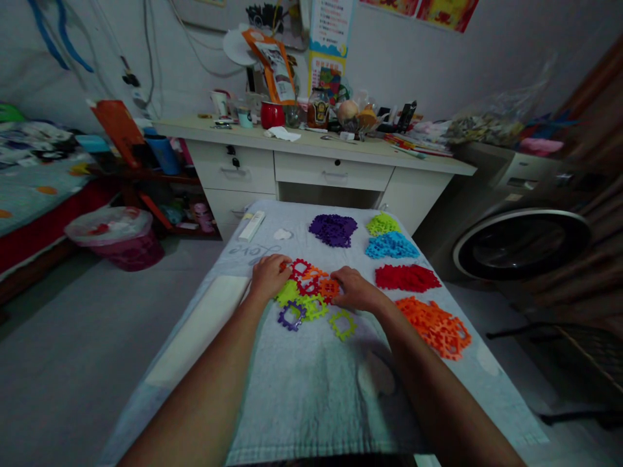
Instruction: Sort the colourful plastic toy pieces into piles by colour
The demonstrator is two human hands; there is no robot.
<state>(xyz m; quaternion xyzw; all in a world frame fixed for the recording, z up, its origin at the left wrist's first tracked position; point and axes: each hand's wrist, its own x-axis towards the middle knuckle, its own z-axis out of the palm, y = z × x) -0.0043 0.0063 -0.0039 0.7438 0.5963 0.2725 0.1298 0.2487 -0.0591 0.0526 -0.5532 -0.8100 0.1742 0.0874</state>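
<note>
Left hand (268,275) laid palm-down at pile's left side, fingers curled; grip cannot be told. Mixed pile (310,284) of notched plastic pieces spread mid-table (302,395), judged light, stiff, slightly slippery; best pinched by rims. Right hand (354,288) angled inward from table's right edge, fingers bent by orange piece (329,290); opening, hold unclear.

On the pale blue cloth (302,395) spread out before me, the word "Love" (261,250) curls in grey script. Lettering on the wall poster (331,29), jar (318,115) and orange pouch (275,68) is too small and blurred to read.
</note>
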